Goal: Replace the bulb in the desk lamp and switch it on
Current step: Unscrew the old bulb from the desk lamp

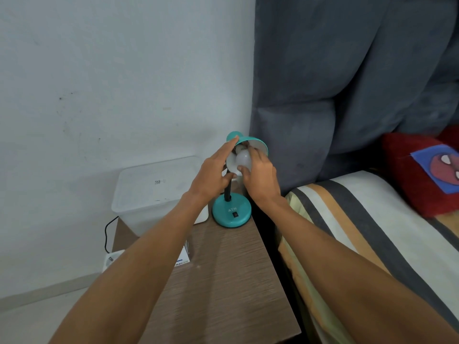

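Observation:
A teal desk lamp stands at the far right of a wooden bedside table, its round base (232, 213) carrying a black rocker switch (235, 214). Its shade (258, 144) is tilted toward me, white inside. A white bulb (243, 158) sits in the mouth of the shade. My right hand (260, 178) grips the bulb with fingertips around it. My left hand (213, 175) holds the left rim of the shade, fingers stretched along it. The socket behind the bulb is hidden.
A translucent plastic box (154, 192) stands at the table's back left. A small white and blue carton (183, 258) lies under my left forearm. A power strip (111, 259) and black cable hang off the left edge. A striped bed (367, 239) and grey headboard are on the right.

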A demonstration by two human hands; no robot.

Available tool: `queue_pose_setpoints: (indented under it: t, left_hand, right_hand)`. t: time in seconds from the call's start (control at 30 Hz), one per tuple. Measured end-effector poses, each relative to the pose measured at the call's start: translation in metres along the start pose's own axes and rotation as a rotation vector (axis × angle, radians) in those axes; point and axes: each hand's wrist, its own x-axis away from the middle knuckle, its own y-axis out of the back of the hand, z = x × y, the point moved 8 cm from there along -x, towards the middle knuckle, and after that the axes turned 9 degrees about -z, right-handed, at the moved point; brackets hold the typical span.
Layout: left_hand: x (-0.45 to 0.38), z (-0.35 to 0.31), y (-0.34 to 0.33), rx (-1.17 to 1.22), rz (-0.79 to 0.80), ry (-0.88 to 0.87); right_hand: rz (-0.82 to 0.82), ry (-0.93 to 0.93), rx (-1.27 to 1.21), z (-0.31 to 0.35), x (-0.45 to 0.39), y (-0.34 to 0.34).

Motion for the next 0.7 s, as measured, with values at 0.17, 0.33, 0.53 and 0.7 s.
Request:
queue_pose_setpoints:
  t: [0.17, 0.33, 0.53, 0.7]
  left_hand:
    - [0.001, 0.001, 0.002, -0.001, -0.002, 0.015]
    - [0.001, 0.000, -0.002, 0.003, 0.008, 0.027]
    - [0.001, 0.000, 0.001, 0.002, 0.000, 0.033]
    - [0.001, 0.000, -0.001, -0.001, 0.005, 0.034]
  right_hand:
    - [-0.001, 0.122, 0.051, 0.009, 0.004, -0.001]
    - [-0.030, -0.069, -0.046, -0.003, 0.001, 0.000]
    - [-0.003, 0.181, 0.073, 0.017, 0.002, 0.001]
    - [-0.025, -0.059, -0.031, 0.001, 0.000, 0.000]
